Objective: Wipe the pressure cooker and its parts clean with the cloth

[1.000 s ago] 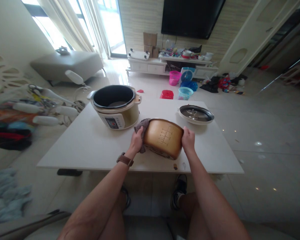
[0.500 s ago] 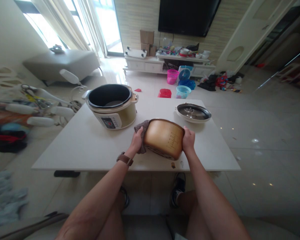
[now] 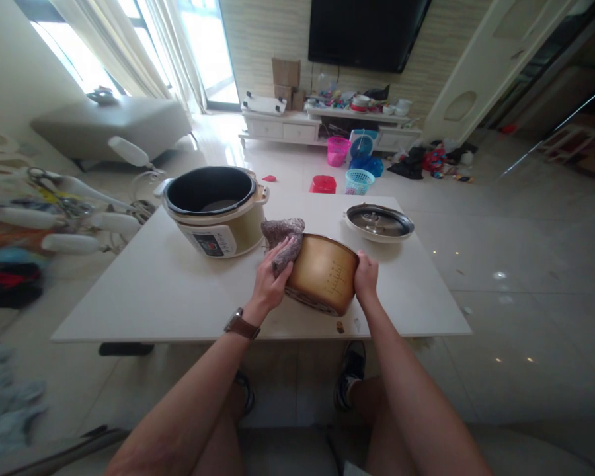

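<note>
Tilted above the front of the white table [image 3: 178, 311] is a gold-coloured inner pot [image 3: 323, 272] with measuring marks on its side. My right hand [image 3: 365, 274] grips its right side near the rim, the fingers partly hidden behind it. A grey-brown cloth [image 3: 283, 239] is in my left hand [image 3: 272, 279], pressed against the pot's left side. Left of the pot stands the rooker-style electric cooker body [image 3: 248, 231], lidless, its dark inside showing. The cooker lid [image 3: 379, 231] lies underside up at the right.
Small brown scraps [image 3: 340, 326] lie near the table's front edge. Beyond the table, a red bucket [image 3: 323, 184], a light-blue basket [image 3: 359, 182] and a pink basket [image 3: 338, 151] stand on the floor. A white floor lamp [image 3: 69, 243] is at the left.
My left hand and the cloth have shifted up along the pot's left side, and the cloth now bunches over its rim. My right hand keeps its grip. The view has shifted slightly.
</note>
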`<state>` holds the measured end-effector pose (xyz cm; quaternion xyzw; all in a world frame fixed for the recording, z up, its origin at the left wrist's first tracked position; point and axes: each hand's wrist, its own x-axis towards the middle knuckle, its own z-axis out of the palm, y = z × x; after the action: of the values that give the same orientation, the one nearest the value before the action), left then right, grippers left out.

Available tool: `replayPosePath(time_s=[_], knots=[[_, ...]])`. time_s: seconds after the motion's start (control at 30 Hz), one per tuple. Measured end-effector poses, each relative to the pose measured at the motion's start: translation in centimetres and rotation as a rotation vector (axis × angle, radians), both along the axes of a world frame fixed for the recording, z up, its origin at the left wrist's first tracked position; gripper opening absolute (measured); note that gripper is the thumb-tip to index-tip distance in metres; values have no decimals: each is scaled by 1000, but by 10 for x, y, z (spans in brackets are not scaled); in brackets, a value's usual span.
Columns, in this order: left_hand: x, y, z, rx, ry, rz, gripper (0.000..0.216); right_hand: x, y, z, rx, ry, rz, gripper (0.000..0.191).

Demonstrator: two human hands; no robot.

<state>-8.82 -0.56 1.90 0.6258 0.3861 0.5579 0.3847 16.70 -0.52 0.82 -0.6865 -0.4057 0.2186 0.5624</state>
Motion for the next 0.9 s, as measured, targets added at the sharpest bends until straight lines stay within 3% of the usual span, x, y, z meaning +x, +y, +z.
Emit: replayPosePath(time_s=[0.13,0.23,0.4,0.53,0.6,0.73,0.9], knots=[[0,-1,1,21,29,-22,57,2,1,4,-61,69,-21,34],[4,2,-4,-37,-65,-22,57,1,1,3,-86,91,-72,35],[4,17,-23,-285,-243,42,59,1,-1,3,-70,87,-79,38],[-2,32,-44,-589,-330,16,52,4,-4,3,-36,71,-58,41],[-2,35,-49,-653,-368,-3,50,5,-4,1,-27,57,-55,41],[2,28,-38,-461,-368,40,51,5,-2,-5,-72,32,-79,46],[1,9,-10,-186,-174,59,57,3,2,-4,-52,-48,-19,53]])
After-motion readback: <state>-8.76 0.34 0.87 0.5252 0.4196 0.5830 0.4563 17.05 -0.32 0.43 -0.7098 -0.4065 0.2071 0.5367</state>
